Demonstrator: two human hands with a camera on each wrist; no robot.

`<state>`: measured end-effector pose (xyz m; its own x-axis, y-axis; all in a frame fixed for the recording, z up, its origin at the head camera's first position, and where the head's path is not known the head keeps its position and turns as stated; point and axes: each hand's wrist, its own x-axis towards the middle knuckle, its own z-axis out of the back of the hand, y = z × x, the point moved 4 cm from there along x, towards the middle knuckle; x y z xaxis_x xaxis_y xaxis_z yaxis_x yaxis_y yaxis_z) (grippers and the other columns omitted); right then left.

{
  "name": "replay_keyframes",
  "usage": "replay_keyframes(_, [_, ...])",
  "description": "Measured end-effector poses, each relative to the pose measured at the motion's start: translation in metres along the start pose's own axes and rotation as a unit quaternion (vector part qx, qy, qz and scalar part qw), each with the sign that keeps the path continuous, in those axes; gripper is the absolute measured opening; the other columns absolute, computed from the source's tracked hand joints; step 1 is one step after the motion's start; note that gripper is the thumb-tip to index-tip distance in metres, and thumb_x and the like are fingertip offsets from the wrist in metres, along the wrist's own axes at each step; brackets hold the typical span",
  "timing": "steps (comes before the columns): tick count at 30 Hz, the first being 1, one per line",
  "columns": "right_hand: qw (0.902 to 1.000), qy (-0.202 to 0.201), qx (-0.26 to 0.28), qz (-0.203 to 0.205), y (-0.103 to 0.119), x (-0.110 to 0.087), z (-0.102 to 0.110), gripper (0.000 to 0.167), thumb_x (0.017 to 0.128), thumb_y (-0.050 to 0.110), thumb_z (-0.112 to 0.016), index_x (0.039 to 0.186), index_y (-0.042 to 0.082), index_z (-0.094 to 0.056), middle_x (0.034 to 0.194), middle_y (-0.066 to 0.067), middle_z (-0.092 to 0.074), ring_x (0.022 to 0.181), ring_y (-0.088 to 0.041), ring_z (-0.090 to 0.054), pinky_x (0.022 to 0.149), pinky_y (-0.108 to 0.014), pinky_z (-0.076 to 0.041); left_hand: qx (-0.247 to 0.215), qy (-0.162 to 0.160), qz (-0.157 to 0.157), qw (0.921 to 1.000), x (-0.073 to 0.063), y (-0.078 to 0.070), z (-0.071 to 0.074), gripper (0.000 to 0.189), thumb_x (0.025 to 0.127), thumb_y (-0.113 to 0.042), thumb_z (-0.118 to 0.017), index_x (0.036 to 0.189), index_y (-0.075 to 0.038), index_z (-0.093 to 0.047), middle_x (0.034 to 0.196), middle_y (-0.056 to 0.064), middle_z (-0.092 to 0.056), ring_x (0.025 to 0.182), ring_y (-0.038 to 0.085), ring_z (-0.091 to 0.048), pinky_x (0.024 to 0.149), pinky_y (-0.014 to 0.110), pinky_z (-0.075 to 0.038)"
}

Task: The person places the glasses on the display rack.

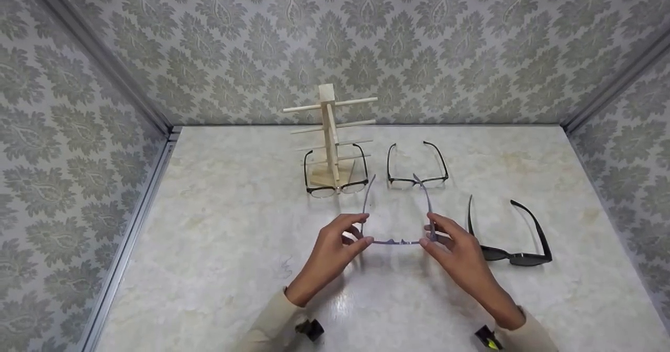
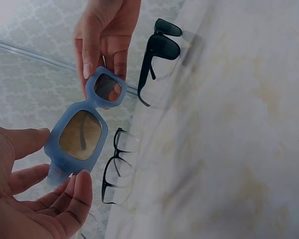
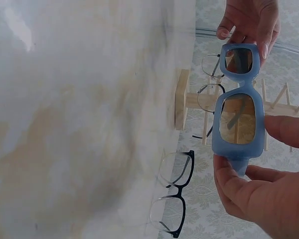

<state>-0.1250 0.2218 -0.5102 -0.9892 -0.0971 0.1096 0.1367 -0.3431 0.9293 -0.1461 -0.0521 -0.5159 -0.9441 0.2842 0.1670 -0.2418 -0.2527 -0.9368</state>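
Both hands hold a pair of blue-framed sunglasses above the table, one at each end of the front. The temples are unfolded and point away from the person. My left hand grips the left end, thumb on the rim and fingers by the hinge. At the other end, my right hand pinches the corner between thumb and fingers. Tinted lenses in the thick blue frame show in the left wrist view. In the right wrist view the same blue sunglasses overlap the wooden stand behind.
A wooden display stand with several crossbars stands at the back, dark-rimmed eyeglasses around its lower end. Right of it lie black-rimmed eyeglasses, temples unfolded. Black sunglasses lie beside my right hand. Patterned walls enclose the table.
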Motion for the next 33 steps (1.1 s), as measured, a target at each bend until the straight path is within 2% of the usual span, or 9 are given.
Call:
replay_keyframes(4, [0.9999,0.001,0.008,0.011,0.002,0.002,-0.002,0.060,0.098,-0.004,-0.081,0.154,-0.001,-0.061,0.145,-0.017,-0.066,0.127,-0.034,-0.069,0.105,-0.027,-0.058,0.002,-0.002,-0.001,1.0000,-0.001,-0.002,0.004,0.045,0.102,-0.016,-0.082,0.145,-0.010,-0.071,0.134,0.005,-0.071,0.101,0.018,-0.073,0.086,0.039,-0.064])
replay_keyframes(6, [0.9998,0.001,0.013,0.017,0.003,0.003,-0.003,0.060,0.097,-0.005,-0.081,0.154,-0.001,-0.061,0.145,-0.016,-0.066,0.126,-0.030,-0.070,0.105,-0.027,-0.058,0.003,-0.003,-0.001,1.0000,-0.002,-0.002,0.006,0.044,0.103,-0.016,-0.082,0.145,-0.011,-0.071,0.134,0.005,-0.071,0.102,0.018,-0.072,0.087,0.040,-0.064])
replay_keyframes(13, [0.9994,0.006,0.020,0.027,0.009,0.007,-0.007,0.060,0.097,-0.005,-0.082,0.153,-0.001,-0.062,0.146,-0.015,-0.066,0.127,-0.037,-0.069,0.106,-0.030,-0.058,0.001,-0.014,-0.009,0.9999,-0.004,-0.006,0.014,0.045,0.102,-0.015,-0.082,0.145,-0.009,-0.071,0.135,0.006,-0.071,0.102,0.019,-0.073,0.086,0.036,-0.064])
replay_keyframes(23, [0.9989,0.015,0.011,0.043,0.017,0.011,-0.015,0.061,0.096,-0.004,-0.083,0.153,0.000,-0.062,0.144,-0.013,-0.068,0.126,-0.034,-0.070,0.105,-0.030,-0.058,-0.002,-0.028,0.001,0.9996,-0.009,-0.008,0.025,0.046,0.101,-0.013,-0.083,0.145,-0.009,-0.071,0.137,0.008,-0.071,0.102,0.020,-0.073,0.088,0.041,-0.065])
replay_keyframes(33, [0.9984,0.022,0.004,0.052,0.028,0.016,-0.024,0.059,0.099,0.000,-0.082,0.154,0.003,-0.062,0.146,-0.013,-0.067,0.128,-0.029,-0.070,0.107,-0.030,-0.057,0.002,-0.046,-0.009,0.9989,-0.014,-0.012,0.038,0.046,0.100,-0.010,-0.084,0.144,-0.008,-0.071,0.135,0.009,-0.071,0.101,0.020,-0.073,0.087,0.035,-0.065])
